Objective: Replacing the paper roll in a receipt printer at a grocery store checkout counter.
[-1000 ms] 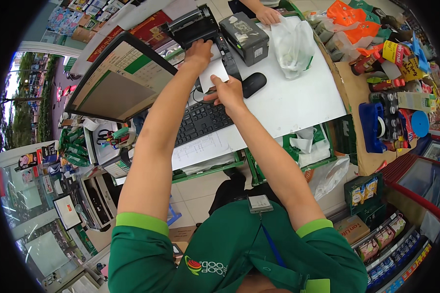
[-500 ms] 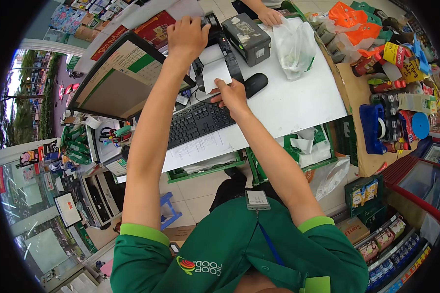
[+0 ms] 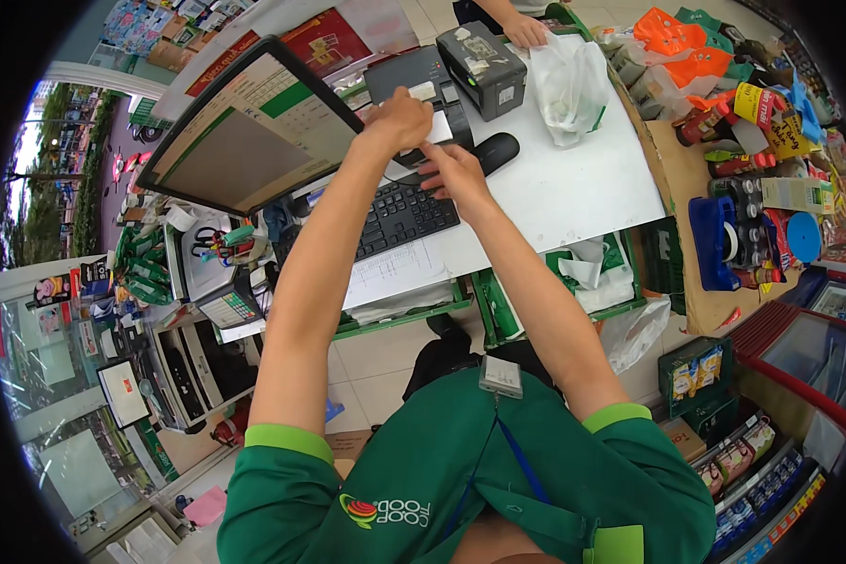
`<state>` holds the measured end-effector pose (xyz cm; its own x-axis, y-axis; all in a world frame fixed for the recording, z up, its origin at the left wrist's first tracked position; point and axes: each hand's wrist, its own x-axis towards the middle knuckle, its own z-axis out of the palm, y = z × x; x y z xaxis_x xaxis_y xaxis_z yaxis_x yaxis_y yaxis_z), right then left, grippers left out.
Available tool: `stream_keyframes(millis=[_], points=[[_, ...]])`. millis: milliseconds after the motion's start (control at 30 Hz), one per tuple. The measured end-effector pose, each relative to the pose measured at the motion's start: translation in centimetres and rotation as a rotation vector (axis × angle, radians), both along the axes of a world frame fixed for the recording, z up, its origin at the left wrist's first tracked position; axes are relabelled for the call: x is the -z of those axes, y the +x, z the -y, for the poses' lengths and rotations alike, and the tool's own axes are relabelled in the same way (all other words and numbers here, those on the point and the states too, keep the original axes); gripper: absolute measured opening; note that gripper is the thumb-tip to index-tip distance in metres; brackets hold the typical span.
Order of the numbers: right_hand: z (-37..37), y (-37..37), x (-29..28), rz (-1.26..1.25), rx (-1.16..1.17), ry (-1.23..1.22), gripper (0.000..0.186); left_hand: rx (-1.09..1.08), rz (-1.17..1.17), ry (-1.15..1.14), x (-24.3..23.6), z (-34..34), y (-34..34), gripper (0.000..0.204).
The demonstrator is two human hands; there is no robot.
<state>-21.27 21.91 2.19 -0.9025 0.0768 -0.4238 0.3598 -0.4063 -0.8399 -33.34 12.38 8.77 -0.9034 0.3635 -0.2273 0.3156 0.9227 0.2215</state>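
Observation:
My left hand [image 3: 399, 122] is over the black receipt printer [image 3: 402, 68], whose lid is down, at the white paper [image 3: 439, 127] coming from it; its fingers are bent, and what they grip is partly hidden. My right hand [image 3: 456, 179] pinches the paper's lower end with thumb and finger, other fingers loosely bent. Below them lies a black keyboard [image 3: 395, 216], with a black mouse [image 3: 495, 151] to the right. The monitor [image 3: 244, 127] stands left of the printer.
A dark grey box [image 3: 484, 75] and white plastic bag [image 3: 566, 89] sit on the counter [image 3: 583, 197]. Another person's hand [image 3: 526, 30] touches the bag. Packed goods [image 3: 761, 197] crowd the right side; a scissors holder [image 3: 221, 249] stands left. Green drawers [image 3: 489, 310] are under the counter.
The printer's raised lid has come down. My left hand reached up to the lid and has come back down onto the paper beside my right hand, which stays on the paper.

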Motion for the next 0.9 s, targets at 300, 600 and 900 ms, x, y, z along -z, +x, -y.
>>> stream_keyframes(millis=[300, 600, 900], points=[[-1.9, 10.9, 6.1, -0.036, -0.249, 0.248, 0.014, -0.218, 0.082, 0.799, 8.3, 14.8, 24.7, 0.031], [-5.7, -7.3, -0.8, -0.219, -0.12, 0.414, 0.068, -0.692, 0.998, -0.025, 28.8, 39.1, 64.5, 0.032], [-5.4, -7.4, -3.5, -0.174, -0.251, 0.396, 0.047, -1.357, 0.763, 0.821, 24.6, 33.3, 54.8, 0.028]])
